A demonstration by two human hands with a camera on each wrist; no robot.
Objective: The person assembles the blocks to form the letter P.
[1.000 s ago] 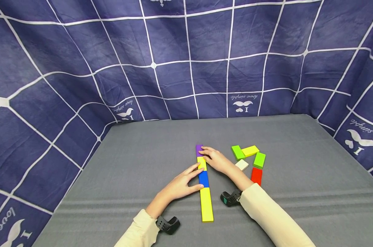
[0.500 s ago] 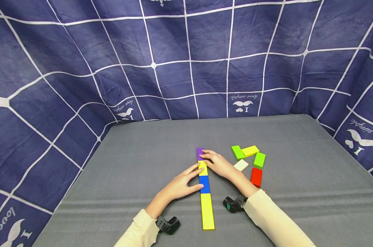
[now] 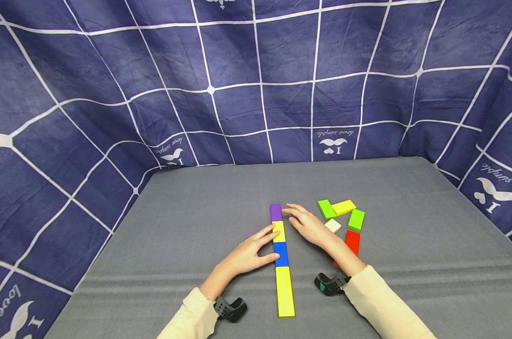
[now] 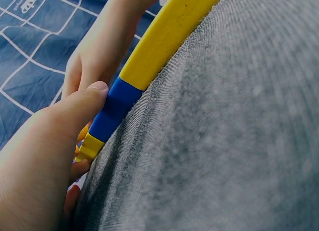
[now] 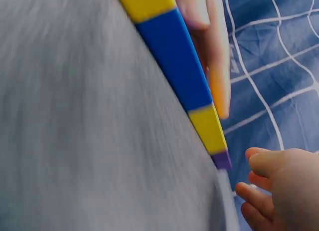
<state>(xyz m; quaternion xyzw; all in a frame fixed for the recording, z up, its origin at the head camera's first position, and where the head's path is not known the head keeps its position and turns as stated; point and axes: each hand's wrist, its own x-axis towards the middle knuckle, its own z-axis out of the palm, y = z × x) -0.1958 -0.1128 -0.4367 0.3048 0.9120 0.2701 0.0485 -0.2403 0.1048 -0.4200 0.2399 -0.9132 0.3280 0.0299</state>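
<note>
A straight row of flat blocks runs away from the person: a long yellow block (image 3: 285,292) nearest, then a blue block (image 3: 282,253), a short yellow block (image 3: 280,238) and a purple block (image 3: 275,212) at the far end. My left hand (image 3: 247,254) lies along the row's left side, fingers extended. Its fingertips touch the short yellow block, and its thumb (image 4: 98,87) reaches the blue one. To the right of the purple block, my right hand (image 3: 308,227) hovers with loosely bent fingers, holding nothing. The right wrist view shows that hand (image 5: 294,191) apart from the row.
Right of the right hand lie loose blocks: a green block (image 3: 327,209), a yellow block (image 3: 343,207), another green block (image 3: 356,220), a white block (image 3: 333,226) and a red block (image 3: 353,241), partly behind the forearm. Grey cloth (image 3: 205,202) covers the table; a blue curtain (image 3: 239,113) hangs behind.
The whole row slid toward the person, with the right hand at its far end. That hand then came off the purple block to the right. The left hand stayed put.
</note>
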